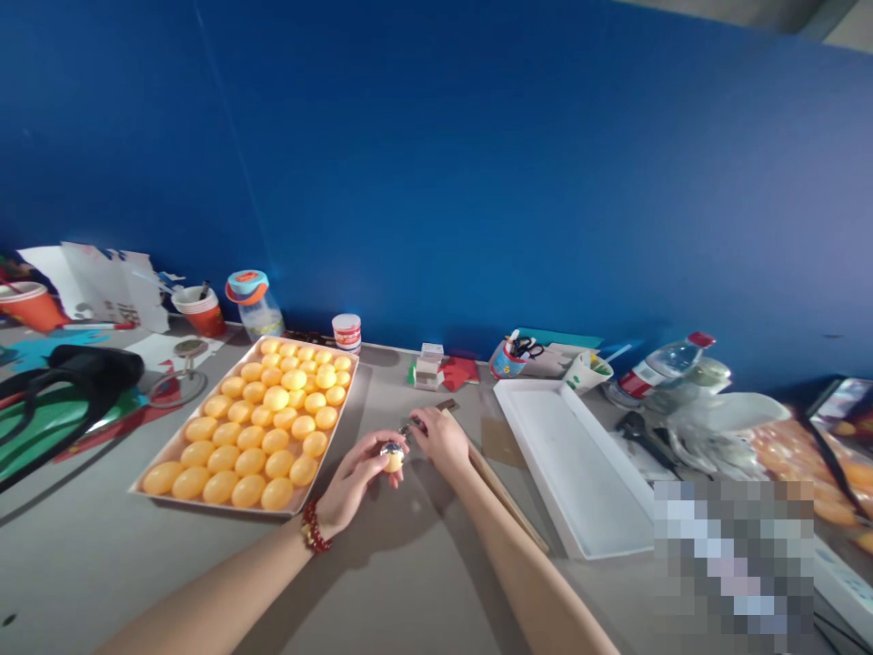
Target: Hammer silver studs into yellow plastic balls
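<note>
My left hand [351, 482], with a red bead bracelet on its wrist, grips a small round ball [392, 458] between thumb and fingers. The ball is shiny silver on top and yellow-orange below. Close beside it, my right hand [442, 443] has its fingers bent together at a small dark metal piece [409, 426]. Whether that piece is joined to the ball I cannot tell. Left of my hands lies a shallow tray [290, 511] with rows of yellow-orange balls [276, 439]. A long thin wooden strip [501, 491] lies under my right forearm.
A long white tray [579, 464] lies on the grey table at the right. Behind stand a small white tub [346, 332], small boxes [428, 368], a cup with scissors [508, 361] and a plastic bottle [661, 368]. A lidded jug [255, 305] stands at the back left, before the blue wall.
</note>
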`<action>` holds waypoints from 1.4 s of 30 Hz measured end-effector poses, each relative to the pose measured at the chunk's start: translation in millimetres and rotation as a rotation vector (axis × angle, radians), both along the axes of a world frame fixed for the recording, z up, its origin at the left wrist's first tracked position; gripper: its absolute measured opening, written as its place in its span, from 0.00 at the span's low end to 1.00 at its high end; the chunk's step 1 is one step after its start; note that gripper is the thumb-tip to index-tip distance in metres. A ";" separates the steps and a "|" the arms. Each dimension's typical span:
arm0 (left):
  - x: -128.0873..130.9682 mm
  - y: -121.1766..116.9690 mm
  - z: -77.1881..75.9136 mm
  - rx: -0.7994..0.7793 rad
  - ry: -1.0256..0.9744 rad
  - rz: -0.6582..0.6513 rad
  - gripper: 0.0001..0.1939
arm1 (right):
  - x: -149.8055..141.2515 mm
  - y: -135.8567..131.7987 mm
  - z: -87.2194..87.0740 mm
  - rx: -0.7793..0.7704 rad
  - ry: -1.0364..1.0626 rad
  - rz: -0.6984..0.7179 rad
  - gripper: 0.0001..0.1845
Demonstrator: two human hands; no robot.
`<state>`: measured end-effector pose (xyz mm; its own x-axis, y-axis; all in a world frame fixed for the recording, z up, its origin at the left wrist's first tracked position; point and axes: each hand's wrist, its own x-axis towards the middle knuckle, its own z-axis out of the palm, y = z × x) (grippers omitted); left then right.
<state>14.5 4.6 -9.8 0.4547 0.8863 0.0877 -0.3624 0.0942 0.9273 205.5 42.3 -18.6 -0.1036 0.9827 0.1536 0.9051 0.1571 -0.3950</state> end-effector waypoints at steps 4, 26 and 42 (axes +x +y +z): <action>-1.7 2.6 -4.9 -0.022 0.031 0.068 0.14 | 1.4 1.4 2.7 0.000 0.023 0.038 0.09; 2.3 3.9 -2.6 -0.169 -0.046 -0.017 0.19 | -6.1 -66.1 11.1 -0.142 1.248 0.034 0.12; 10.0 -11.6 10.8 -0.022 -0.040 -0.039 0.14 | -23.7 -87.3 14.9 0.142 1.164 0.094 0.03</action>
